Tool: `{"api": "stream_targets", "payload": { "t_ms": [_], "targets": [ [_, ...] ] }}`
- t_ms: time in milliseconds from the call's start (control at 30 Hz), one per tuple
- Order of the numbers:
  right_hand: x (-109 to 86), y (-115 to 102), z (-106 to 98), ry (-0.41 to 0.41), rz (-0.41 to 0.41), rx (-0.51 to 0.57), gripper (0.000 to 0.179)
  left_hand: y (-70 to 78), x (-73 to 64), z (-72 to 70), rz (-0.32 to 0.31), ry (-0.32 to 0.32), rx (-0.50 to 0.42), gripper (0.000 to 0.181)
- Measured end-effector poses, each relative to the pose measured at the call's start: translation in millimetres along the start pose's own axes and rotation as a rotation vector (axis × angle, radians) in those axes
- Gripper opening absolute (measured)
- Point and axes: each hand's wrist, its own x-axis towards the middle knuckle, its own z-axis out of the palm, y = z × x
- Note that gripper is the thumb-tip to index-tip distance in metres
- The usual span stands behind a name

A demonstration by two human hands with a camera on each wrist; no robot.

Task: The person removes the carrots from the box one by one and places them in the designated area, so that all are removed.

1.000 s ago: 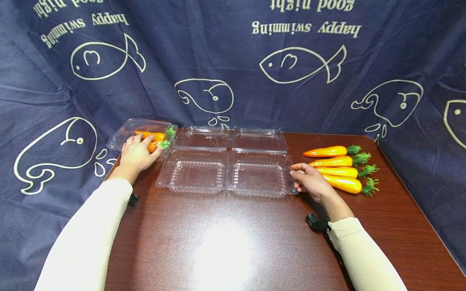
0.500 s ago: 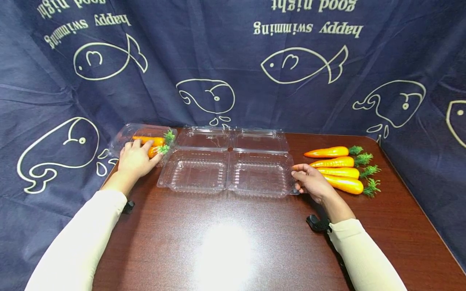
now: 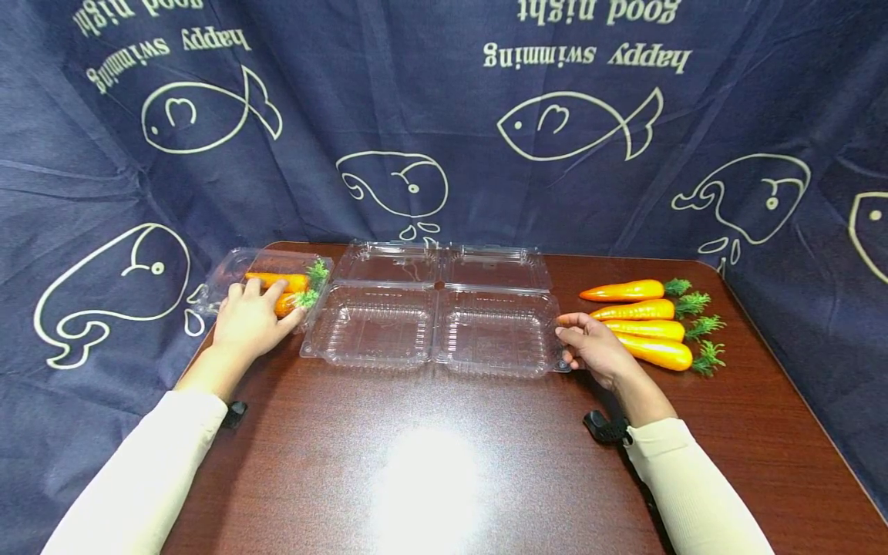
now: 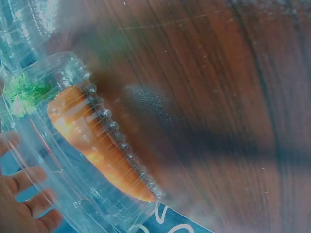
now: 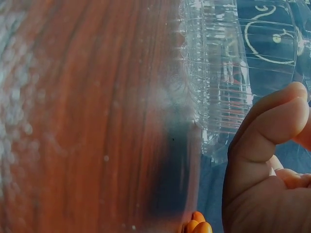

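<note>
My left hand lies over a closed clear plastic clamshell box at the back left, fingers spread across its lid. Two orange carrots with green tops show inside; in the left wrist view one carrot lies along the box's ribbed wall. Near the middle, two opened clear clamshell containers stand side by side, the left container and the right container, lids folded back. My right hand pinches the right container's rim at its right side between thumb and fingers.
Several loose carrots lie in a row to the right, close behind my right hand. The brown table meets a dark blue curtain with fish drawings along its back and sides.
The closed box with the carrots has slid toward me and slightly left under my left hand. My right hand and the two opened containers have stayed in place.
</note>
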Motion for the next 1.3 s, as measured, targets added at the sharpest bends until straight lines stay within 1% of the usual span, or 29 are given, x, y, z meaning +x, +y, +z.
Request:
{"api": "stream_targets", "payload": {
  "t_ms": [133, 400, 867, 1000, 1167, 1300],
  "targets": [
    [-1.0, -0.8, 0.4, 0.000, 0.002, 0.002, 0.036, -0.7, -8.1, -0.8, 0.005, 0.026, -0.017, 0.064],
    [-1.6, -1.4, 1.2, 0.008, 0.005, 0.014, 0.034, -2.0, -21.2, 1.1, 0.014, 0.095, -0.022, 0.066],
    [-1.7, -1.6, 0.3, 0.004, 0.009, 0.017, 0.032, 4.1, -45.4, 2.9, 0.032, 0.197, -0.030, 0.060],
    [-1.9, -1.2, 0.2, 0.006, 0.009, 0.022, 0.033, 3.8, -49.7, 3.0, 0.022, 0.200, -0.030, 0.060],
    [-2.4, -0.9, 1.6, 0.007, 0.004, 0.035, 0.032, 3.5, -51.9, 1.4, 0.008, 0.200, -0.039, 0.059],
    [-2.4, -0.9, 1.9, 0.006, 0.005, 0.037, 0.031, 2.8, -54.0, -0.4, -0.012, 0.190, -0.045, 0.060]
  ]
}}
